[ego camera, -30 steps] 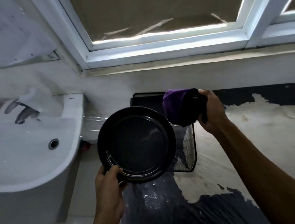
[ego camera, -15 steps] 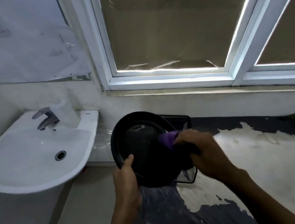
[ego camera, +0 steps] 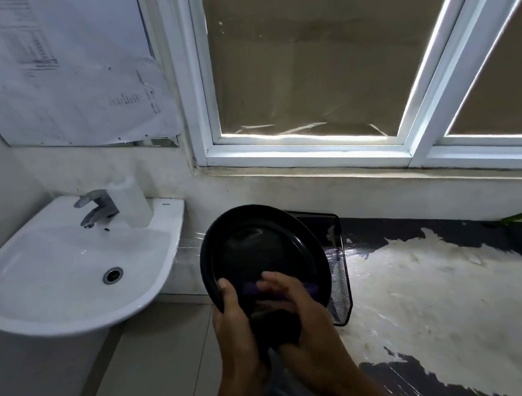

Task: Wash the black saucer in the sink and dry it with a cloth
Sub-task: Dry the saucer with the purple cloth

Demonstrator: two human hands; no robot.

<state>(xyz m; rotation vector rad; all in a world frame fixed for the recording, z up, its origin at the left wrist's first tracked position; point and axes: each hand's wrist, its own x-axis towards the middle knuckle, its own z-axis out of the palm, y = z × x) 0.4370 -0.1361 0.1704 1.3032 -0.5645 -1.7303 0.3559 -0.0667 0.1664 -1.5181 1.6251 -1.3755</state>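
The black saucer [ego camera: 259, 247] is held upright and tilted, its inner face toward me, just right of the white sink [ego camera: 65, 274]. My left hand [ego camera: 236, 326] grips its lower left rim, thumb on the inner face. My right hand [ego camera: 304, 320] holds a purple and dark cloth [ego camera: 278, 324] bunched against the lower part of the saucer's face. Only bits of purple show between the fingers.
A metal tap [ego camera: 96, 206] and a white soap bottle [ego camera: 132, 202] stand at the back of the sink. A black mesh basket [ego camera: 336, 271] sits behind the saucer on the counter [ego camera: 445, 290], whose dark covering is peeling. A window runs above.
My right hand brought the cloth from the right onto the saucer, then slid it down to the lower part of the face. The view has tilted upward.
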